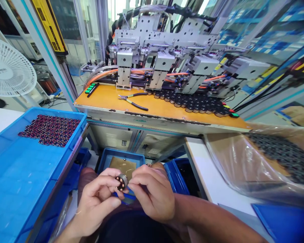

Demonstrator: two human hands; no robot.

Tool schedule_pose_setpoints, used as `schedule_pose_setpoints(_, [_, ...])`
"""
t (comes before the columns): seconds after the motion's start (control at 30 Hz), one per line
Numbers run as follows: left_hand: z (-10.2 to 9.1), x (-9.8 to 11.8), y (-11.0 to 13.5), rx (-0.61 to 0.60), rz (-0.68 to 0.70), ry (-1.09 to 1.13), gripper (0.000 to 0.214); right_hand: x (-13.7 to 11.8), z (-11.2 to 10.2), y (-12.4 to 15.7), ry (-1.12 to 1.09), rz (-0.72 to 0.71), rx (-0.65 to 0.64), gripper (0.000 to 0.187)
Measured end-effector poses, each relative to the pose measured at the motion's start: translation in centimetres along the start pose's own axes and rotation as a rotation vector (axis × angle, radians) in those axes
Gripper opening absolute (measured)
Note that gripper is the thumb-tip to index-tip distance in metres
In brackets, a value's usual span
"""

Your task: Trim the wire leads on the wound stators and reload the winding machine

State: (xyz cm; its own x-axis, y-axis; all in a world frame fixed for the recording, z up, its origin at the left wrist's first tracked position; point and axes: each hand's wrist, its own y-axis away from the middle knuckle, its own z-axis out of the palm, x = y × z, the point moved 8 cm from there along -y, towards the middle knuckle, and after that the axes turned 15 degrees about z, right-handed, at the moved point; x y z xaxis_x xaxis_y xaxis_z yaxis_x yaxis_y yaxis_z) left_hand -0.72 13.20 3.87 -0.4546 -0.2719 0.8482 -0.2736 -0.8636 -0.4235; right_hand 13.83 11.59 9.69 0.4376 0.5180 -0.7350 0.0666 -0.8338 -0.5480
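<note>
The left hand (97,199) is partly covering the round piece (124,180). The picture's left edge is cutting off the fan (12,69) and the blue tray (20,179). Dark parts (286,158) at right are appearing blurred.

Lower centre: round part (122,182), black face dotted copper, rim grey. Left: tray (15,179) bright blue; small parts (53,130) in it dark, speckled red and pale. Centre: bench top (106,101) orange-yellow; pliers (137,105) with black-and-yellow handles. Upper centre: tubing (108,72) orange. Upper left: fan (12,69) white; panel (50,25) yellow, marked black. Right: heaped parts (281,155) dark grey.
</note>
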Motion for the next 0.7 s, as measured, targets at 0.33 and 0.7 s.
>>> schedule_pose_setpoints(0.33, [1.7,-0.6,0.2,0.032,0.049,0.458,0.033,-2.0,-0.6,0.3,-0.005,-0.166,-0.151,0.011])
schedule_pose_setpoints(0.7, [1.2,-2.8,1.9,0.027,-0.238,0.228,0.026,-2.6,0.0,0.2,0.176,-0.229,-0.135,0.013])
